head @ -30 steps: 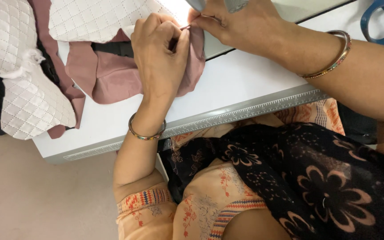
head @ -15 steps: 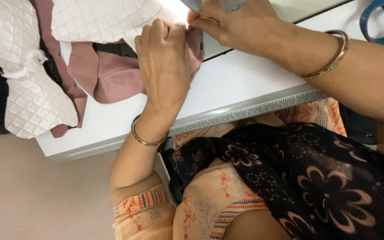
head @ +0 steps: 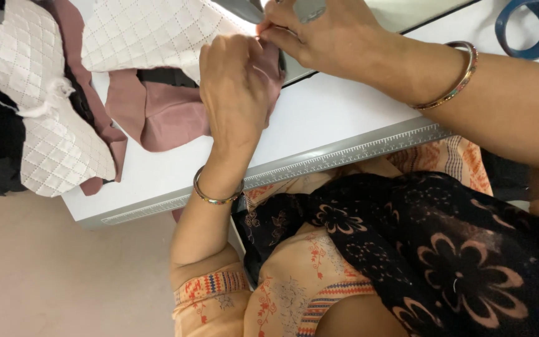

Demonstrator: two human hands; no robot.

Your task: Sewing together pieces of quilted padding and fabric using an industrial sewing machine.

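- Over the last second the left hand (head: 239, 93) slid toward the right hand (head: 329, 37) at the far edge of the table (head: 344, 134), until the fingers of both met at one spot.
- The left hand's back now hid the fine thing it had been pinching, so the pictures did not show what it was; a thread is only a guess.
- The left hand was curled over the pink cloth (head: 163, 115), pressing and pinching it at its far right corner.
- The right hand was pinched tight at the same corner, thumb and forefinger closed on the cloth's edge or on something too small to tell.
- Judged from this, the work had gone from lining up to close finger work at that corner, just beside the grey machine part (head: 310, 9).
- The white quilted pieces (head: 138, 34) had shifted a little to the right with the cloth.
- Count: two hands, each with one bangle (head: 216, 196).
- Two white quilted pieces, one far by the hands, one at the left edge (head: 45, 118).
- One pink cloth, partly under the far quilted piece.
- One blue ring (head: 528, 28), far right, well apart from the hands.
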